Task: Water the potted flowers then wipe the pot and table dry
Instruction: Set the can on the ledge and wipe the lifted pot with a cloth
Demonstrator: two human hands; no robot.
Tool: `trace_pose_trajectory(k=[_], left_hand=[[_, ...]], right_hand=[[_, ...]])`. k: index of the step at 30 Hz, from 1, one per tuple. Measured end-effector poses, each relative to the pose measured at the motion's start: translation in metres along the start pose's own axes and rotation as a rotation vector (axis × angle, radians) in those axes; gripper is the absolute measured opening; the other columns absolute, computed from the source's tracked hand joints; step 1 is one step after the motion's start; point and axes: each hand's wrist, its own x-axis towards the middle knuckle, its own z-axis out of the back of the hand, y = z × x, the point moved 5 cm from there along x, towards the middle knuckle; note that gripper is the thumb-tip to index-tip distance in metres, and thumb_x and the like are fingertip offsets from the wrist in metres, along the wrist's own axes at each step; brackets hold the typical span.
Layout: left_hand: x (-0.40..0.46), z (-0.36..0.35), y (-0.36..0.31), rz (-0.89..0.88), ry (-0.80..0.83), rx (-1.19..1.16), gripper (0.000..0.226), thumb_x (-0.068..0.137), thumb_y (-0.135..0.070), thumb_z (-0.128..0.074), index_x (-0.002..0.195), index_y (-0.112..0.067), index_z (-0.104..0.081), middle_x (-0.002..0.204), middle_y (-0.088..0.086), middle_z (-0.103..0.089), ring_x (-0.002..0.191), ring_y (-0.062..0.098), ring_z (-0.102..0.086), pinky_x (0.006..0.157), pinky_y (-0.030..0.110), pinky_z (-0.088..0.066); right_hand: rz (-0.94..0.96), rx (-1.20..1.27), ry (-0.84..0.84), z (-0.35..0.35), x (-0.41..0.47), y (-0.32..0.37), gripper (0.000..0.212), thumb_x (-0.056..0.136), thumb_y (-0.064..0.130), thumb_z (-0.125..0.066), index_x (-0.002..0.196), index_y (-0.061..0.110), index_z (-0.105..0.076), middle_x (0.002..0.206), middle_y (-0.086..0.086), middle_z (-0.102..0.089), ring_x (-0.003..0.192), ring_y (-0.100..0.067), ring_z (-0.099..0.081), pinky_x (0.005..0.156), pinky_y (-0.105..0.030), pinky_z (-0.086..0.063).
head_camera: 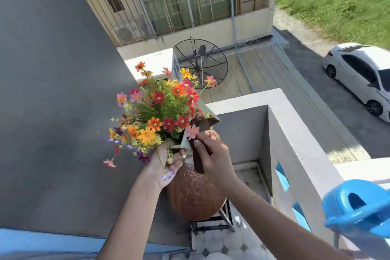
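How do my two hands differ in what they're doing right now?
The left hand holds the flower stems at the pot's mouth, palm turned up; the right hand grips a dark brown cloth, knuckles up. The left sits lower and nearer the wall. Both are at the pot's top.

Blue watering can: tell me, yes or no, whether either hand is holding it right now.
No. The blue watering can sits apart at lower right, while the left hand and right hand are both at the brown pot.
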Motion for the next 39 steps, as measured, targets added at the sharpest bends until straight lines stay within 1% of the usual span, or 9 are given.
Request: trace_pose_trajectory(k=[8, 15, 17, 21, 25, 29, 32, 35, 39], left_hand=[[0.002, 0.002, 0.011, 0.031, -0.023, 0.077, 0.03, 0.099, -0.015, -0.036, 0.075, -0.008, -0.051, 0.06, 0.01, -0.048, 0.026, 0.003, -0.031, 0.029, 0.014, -0.025], [-0.001, 0.001, 0.017, 0.034, 0.02, 0.099, 0.024, 0.096, -0.011, -0.044, 0.076, -0.01, -0.056, 0.061, 0.009, -0.047, 0.029, 0.003, -0.035, 0.029, 0.015, -0.028], [-0.002, -0.003, 0.014, 0.035, 0.042, 0.061, 0.032, 0.097, -0.013, -0.042, 0.071, -0.01, -0.059, 0.06, 0.008, -0.047, 0.029, 0.003, -0.031, 0.029, 0.014, -0.026], [0.004, -0.003, 0.002, 0.059, 0.047, -0.046, 0.029, 0.096, -0.01, -0.034, 0.068, -0.011, -0.042, 0.056, 0.01, -0.047, 0.026, 0.003, -0.026, 0.029, 0.013, -0.02], [0.011, 0.009, -0.002, 0.017, -0.035, -0.012, 0.031, 0.098, -0.006, -0.031, 0.069, -0.01, -0.043, 0.051, 0.011, -0.049, 0.025, 0.004, -0.026, 0.026, 0.014, -0.022], [0.008, 0.009, 0.002, 0.003, -0.071, 0.069, 0.035, 0.096, 0.001, -0.026, 0.07, -0.008, -0.048, 0.059, 0.011, -0.046, 0.028, 0.004, -0.031, 0.027, 0.015, -0.021], [0.003, 0.005, 0.004, -0.021, -0.102, 0.18, 0.032, 0.1, -0.011, -0.032, 0.074, -0.011, -0.051, 0.059, 0.01, -0.048, 0.027, 0.003, -0.034, 0.027, 0.013, -0.026], [0.001, 0.008, 0.009, -0.056, -0.121, 0.257, 0.038, 0.102, -0.01, -0.024, 0.076, -0.011, -0.053, 0.061, 0.01, -0.05, 0.036, 0.006, -0.031, 0.033, 0.014, -0.023], [0.002, 0.019, 0.001, -0.046, -0.183, 0.417, 0.036, 0.101, -0.013, -0.033, 0.071, -0.016, -0.052, 0.048, 0.002, -0.053, 0.038, 0.008, -0.029, 0.032, 0.012, -0.026]], right_hand=[[-0.132, 0.1, -0.084, 0.005, 0.041, 0.002, 0.021, 0.097, 0.015, -0.054, 0.106, 0.022, -0.072, 0.107, -0.002, -0.065, 0.098, -0.002, -0.058, 0.087, -0.014, -0.043], [-0.231, -0.027, -0.128, 0.021, 0.095, -0.03, 0.027, 0.097, 0.013, -0.056, 0.119, 0.003, -0.069, 0.105, -0.01, -0.064, 0.091, -0.008, -0.06, 0.088, -0.025, -0.048], [-0.17, -0.037, -0.115, 0.017, 0.082, -0.019, 0.027, 0.096, 0.008, -0.054, 0.118, 0.004, -0.069, 0.106, -0.006, -0.062, 0.095, -0.003, -0.057, 0.089, -0.011, -0.042], [-0.077, 0.027, -0.029, 0.007, 0.035, 0.002, 0.019, 0.095, 0.013, -0.061, 0.109, 0.022, -0.071, 0.106, 0.003, -0.066, 0.102, -0.006, -0.061, 0.088, -0.02, -0.046], [-0.085, -0.091, -0.002, 0.006, 0.0, -0.021, 0.021, 0.095, 0.013, -0.061, 0.114, 0.014, -0.071, 0.103, 0.022, -0.057, 0.102, 0.002, -0.057, 0.093, -0.008, -0.036], [-0.377, -0.068, 0.154, 0.001, -0.008, -0.036, 0.027, 0.101, 0.032, -0.051, 0.118, 0.018, -0.067, 0.116, 0.008, -0.062, 0.116, -0.015, -0.056, 0.105, -0.03, -0.039], [-0.354, 0.188, -0.079, 0.014, 0.006, -0.013, 0.012, 0.096, 0.021, -0.062, 0.105, 0.024, -0.07, 0.106, 0.006, -0.07, 0.102, -0.001, -0.063, 0.088, -0.017, -0.047], [-0.449, 0.158, -0.048, 0.018, 0.025, -0.009, 0.031, 0.096, 0.032, -0.055, 0.118, 0.013, -0.064, 0.121, -0.006, -0.064, 0.114, -0.022, -0.061, 0.098, -0.029, -0.047], [-0.227, 0.157, -0.15, 0.034, 0.049, -0.004, 0.024, 0.097, 0.024, -0.056, 0.113, 0.01, -0.068, 0.119, -0.011, -0.065, 0.113, -0.016, -0.061, 0.101, -0.029, -0.047]])
